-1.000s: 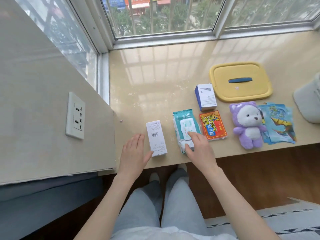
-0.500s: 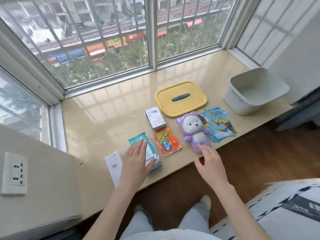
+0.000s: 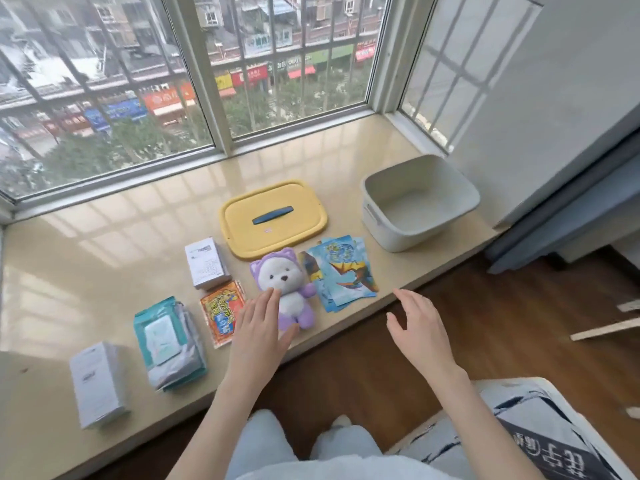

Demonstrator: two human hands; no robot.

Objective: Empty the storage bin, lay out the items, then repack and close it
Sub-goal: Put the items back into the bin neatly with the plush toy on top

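The grey storage bin (image 3: 420, 202) stands empty at the right of the window ledge, its yellow lid (image 3: 273, 218) lying flat to its left. Laid out in front are a purple and white plush toy (image 3: 285, 284), blue picture cards (image 3: 343, 271), an orange packet (image 3: 221, 311), a white box (image 3: 206, 263), a teal wipes pack (image 3: 169, 341) and a second white box (image 3: 97, 384). My left hand (image 3: 259, 330) lies open over the plush toy's left side, fingertips at its head. My right hand (image 3: 417, 329) hovers open in front of the ledge, below the cards.
The beige ledge (image 3: 121, 244) runs under barred windows (image 3: 173, 81). A wall and cabinet (image 3: 568, 133) close off the right end. Wooden floor (image 3: 502, 323) lies below, with a patterned cushion (image 3: 540, 431) at the lower right.
My view swung right, bringing the bin fully into view. My left hand left the wipes pack and moved right onto the plush toy; my right hand moved right, past the toy, below the cards.
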